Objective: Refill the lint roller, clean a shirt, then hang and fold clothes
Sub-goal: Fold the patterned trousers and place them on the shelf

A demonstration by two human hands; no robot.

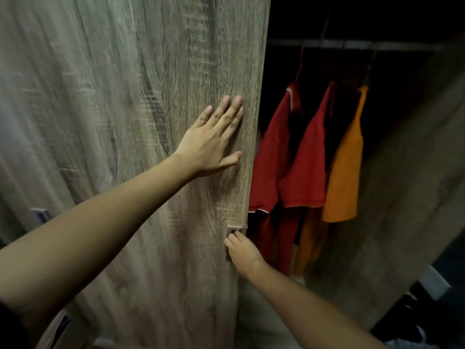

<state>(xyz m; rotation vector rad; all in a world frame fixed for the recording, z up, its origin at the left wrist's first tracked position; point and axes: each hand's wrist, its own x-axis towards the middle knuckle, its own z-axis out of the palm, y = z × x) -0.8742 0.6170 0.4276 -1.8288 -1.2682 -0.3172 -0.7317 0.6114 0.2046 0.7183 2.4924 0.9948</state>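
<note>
2 red shirts [271, 152] [305, 170], 1 orange shirt [346, 172], 1 rail [352, 44], 1 door [151, 96] w/ 1 handle [232, 230].

The left arm is bare and stretches from the lower left, and the left hand [214, 139] lies flat with straight fingers and the thumb spread. The right arm reaches from the lower right; the right hand [242, 250] curls its fingers on a handle [232, 230].

Probably home: wardrobe [151, 122], hanging shirts [302, 159].
</note>
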